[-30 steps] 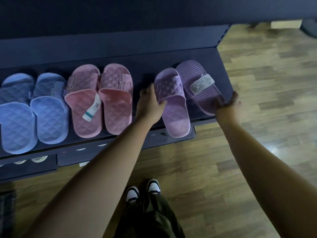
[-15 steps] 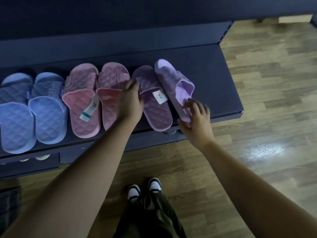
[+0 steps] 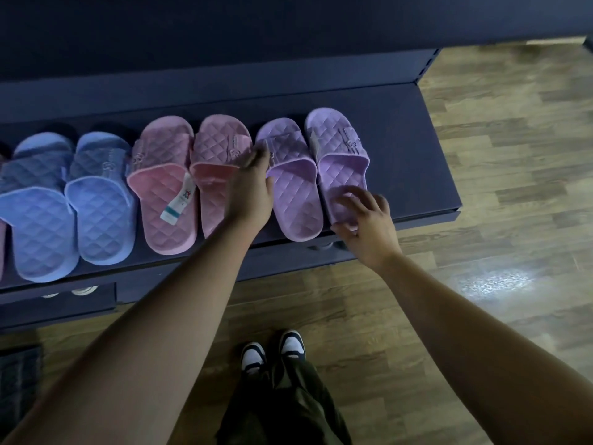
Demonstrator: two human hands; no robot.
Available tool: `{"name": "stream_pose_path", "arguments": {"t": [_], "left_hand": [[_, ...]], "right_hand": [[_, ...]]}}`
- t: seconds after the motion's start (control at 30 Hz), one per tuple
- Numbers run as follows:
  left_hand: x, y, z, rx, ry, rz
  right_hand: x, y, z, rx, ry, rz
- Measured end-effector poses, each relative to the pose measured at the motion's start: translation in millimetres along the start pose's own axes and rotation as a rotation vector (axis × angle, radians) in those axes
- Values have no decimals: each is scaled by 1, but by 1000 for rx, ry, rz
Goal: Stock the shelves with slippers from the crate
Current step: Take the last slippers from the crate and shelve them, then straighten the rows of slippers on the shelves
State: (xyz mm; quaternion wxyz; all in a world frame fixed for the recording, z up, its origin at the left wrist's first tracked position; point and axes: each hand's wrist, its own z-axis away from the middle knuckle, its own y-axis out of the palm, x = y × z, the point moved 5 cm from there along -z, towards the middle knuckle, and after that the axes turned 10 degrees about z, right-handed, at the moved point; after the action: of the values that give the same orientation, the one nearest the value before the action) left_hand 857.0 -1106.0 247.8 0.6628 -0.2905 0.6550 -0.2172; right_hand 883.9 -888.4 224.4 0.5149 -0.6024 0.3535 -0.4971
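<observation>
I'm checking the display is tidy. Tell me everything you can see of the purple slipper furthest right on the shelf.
The rightmost purple slipper is lilac, seemingly moulded foam, with diamond quilting on footbed and wide strap; the strap bears a small logo. It lies sole down on the dark shelf, toe to the back, heel near the front edge, close beside its mate. The right hand rests fingers on its heel.

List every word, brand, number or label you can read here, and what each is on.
No text can be read.
White paper tag on the left pink quilted rubber slipper: coloured logo, print too small.
Raised strap mark on the right purple quilted rubber slipper, and similar marks on other straps: too blurred.
</observation>
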Motion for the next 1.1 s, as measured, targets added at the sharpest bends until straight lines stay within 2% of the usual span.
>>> {"name": "stream_pose_path", "arguments": {"t": [0.17, 0.43, 0.6, 0.77, 0.93, 1.0, 1.1], "left_hand": [[-10, -4, 10, 94, 0, 33], [-72, -52, 58, 37, 118, -177], [-142, -99, 97, 27, 290, -220], [-214, -151, 126, 1, 387, -100], [-277, -197, 133, -118, 552, -6], [-296, -214, 129, -180, 601, 16], [-316, -233, 114, -260, 631, 25]], "right_hand": [[14, -8, 0, 23, 64, -9], [49, -91, 22, -62, 116, -66], [80, -169, 66, -251, 93, -168], [112, -253, 101, -493, 109, -226], [120, -330, 100, -700, 51, -225], [115, -355, 88, -732, 11, -226], [104, -379, 60, -670, 33, -140]]}}
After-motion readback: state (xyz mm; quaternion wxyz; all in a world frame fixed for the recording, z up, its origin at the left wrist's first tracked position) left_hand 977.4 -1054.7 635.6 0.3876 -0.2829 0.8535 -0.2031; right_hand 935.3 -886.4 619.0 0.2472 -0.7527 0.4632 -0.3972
